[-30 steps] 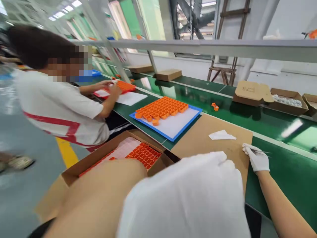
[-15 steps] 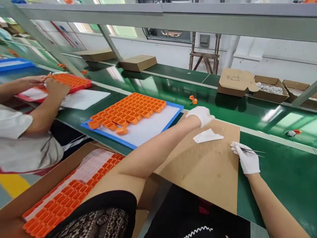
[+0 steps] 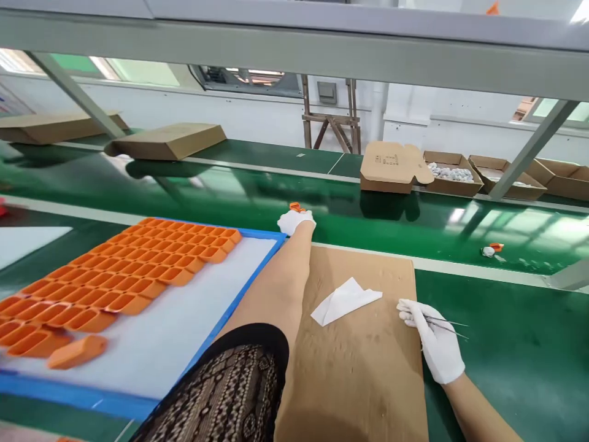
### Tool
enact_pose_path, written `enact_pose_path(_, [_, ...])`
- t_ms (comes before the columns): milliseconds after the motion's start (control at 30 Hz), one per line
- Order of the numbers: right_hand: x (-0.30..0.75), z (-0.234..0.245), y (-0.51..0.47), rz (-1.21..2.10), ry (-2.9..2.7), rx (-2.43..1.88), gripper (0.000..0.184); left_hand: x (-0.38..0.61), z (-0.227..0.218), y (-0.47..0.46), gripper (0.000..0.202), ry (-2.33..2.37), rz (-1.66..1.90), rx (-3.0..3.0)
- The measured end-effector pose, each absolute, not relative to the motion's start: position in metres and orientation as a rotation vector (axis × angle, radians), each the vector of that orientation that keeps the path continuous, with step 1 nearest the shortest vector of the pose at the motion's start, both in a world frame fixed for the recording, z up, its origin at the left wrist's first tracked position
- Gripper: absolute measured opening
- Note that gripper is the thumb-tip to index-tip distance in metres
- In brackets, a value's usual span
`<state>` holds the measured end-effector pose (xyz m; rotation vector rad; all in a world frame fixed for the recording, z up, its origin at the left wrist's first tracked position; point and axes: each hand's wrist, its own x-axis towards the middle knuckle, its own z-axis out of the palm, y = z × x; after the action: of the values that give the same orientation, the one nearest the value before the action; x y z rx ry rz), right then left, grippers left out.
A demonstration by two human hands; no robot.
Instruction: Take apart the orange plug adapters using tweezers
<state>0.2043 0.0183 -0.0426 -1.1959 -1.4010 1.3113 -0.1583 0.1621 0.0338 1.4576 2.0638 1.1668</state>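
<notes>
My left hand (image 3: 295,221), in a white glove, is stretched far forward onto the green belt (image 3: 230,196), its fingers closed over a small orange part (image 3: 295,207). My right hand (image 3: 437,341), also gloved, rests at the right edge of a brown cardboard sheet (image 3: 363,362) and grips metal tweezers (image 3: 445,325) that point right. A folded white cloth (image 3: 344,299) lies on the cardboard between my arms. At the left, a blue-rimmed white tray (image 3: 193,319) carries several rows of orange caps (image 3: 138,270).
Another small orange and white part (image 3: 491,248) lies on the belt at the right. Open cardboard boxes (image 3: 448,174) with white pieces stand at the far side, and flat cartons (image 3: 168,140) at the far left. A grey metal frame (image 3: 294,52) runs overhead.
The view has swung right, so the neighbouring worker and the floor box are out of sight. My left hand has reached further forward, from the cardboard onto the belt at the orange part. The right hand stays put.
</notes>
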Motion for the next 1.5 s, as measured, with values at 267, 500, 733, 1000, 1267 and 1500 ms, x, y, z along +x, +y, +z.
enact_pose_path(267, [0.209, -0.020, 0.009, 1.151, -1.645, -1.152, 0.047, -0.128, 0.039, 0.128, 0.030, 2.337, 1.142, 1.188])
enact_pose_path(500, [0.207, -0.014, -0.018, 0.937, -1.846, -1.115, 0.045, -0.026, 0.018, -0.008, 0.045, 1.911, 1.115, 1.447])
enact_pose_path(733, [0.205, 0.012, -0.035, 0.314, -2.098, -1.102, 0.034, 0.010, 0.003, -0.065, 0.038, 1.828, 1.509, 1.932])
enact_pose_path(1000, [0.209, 0.003, -0.030, 0.004, -2.136, -1.042, 0.030, 0.007, 0.000, -0.063, 0.043, 1.708, 1.408, 2.099])
enact_pose_path(1267, [0.209, 0.008, -0.032, -0.152, -2.195, -1.060, 0.037, 0.005, -0.002, -0.063, 0.055, 1.691, 1.421, 2.197])
enact_pose_path(1500, [0.208, 0.015, -0.032, -0.250, -2.239, -1.070, 0.035, 0.009, 0.001, -0.061, 0.061, 1.693, 1.443, 2.233])
